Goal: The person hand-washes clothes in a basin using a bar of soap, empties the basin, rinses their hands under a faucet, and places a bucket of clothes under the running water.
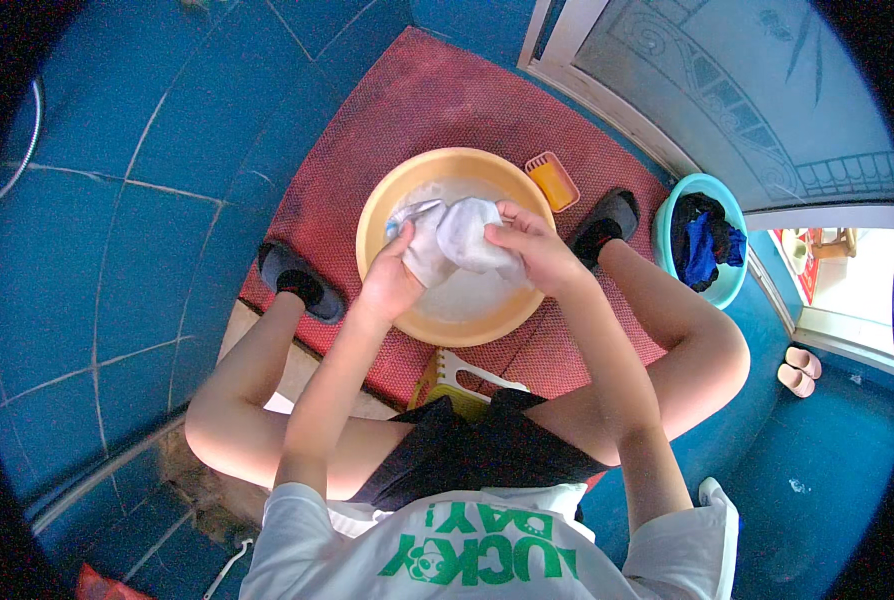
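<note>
White, crumpled fabric cloth (467,235) is gripped in the curled fingers of the left hand (392,282) and right hand (537,245). Below the fingers sits 1 round, pale-orange plastic basin (375,222).

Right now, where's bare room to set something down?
Free: red mat beyond the yellow basin, up to blue tiles; a narrower patch between basin and left slipper. Crowded: right of basin, orange tray, right slipper and turquoise basin; near side, yellow-and-white plastic item; over the basin, left hand and right hand holding white cloth.
</note>
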The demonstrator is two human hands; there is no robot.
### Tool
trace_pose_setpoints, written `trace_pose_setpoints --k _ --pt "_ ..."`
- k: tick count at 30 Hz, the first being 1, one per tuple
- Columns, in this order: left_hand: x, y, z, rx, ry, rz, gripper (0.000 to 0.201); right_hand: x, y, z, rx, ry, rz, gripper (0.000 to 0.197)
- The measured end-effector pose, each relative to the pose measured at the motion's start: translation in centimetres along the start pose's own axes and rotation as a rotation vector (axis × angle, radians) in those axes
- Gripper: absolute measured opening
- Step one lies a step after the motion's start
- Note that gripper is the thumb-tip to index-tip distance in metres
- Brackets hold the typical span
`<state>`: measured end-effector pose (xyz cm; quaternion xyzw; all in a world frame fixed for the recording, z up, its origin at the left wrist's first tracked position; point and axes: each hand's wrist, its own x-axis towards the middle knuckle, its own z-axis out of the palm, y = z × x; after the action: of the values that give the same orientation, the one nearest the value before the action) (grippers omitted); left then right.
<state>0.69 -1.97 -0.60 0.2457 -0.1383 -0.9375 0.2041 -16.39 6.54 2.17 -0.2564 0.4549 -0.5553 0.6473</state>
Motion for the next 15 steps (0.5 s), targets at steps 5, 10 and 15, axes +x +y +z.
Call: trace_pose_setpoints --k 5,10,15 --pt "-0.3 0.1 0.8 -0.105 -0.026 -0.085 0.049 -0.2 -1.2 0.5 0.374 -0.051 0.059 0.031" --pt "-0.6 -0.8 0.9 -0.092 -0.067 -0.219 0.046 1.3 1.5 -0.5 0.18 0.122 0.048 0.025" --pt "-0.4 -2.0 0.1 0.164 0.023 -0.127 0.043 1.6 2.7 -0.8 -0.27 0.333 -0.02 0.019"
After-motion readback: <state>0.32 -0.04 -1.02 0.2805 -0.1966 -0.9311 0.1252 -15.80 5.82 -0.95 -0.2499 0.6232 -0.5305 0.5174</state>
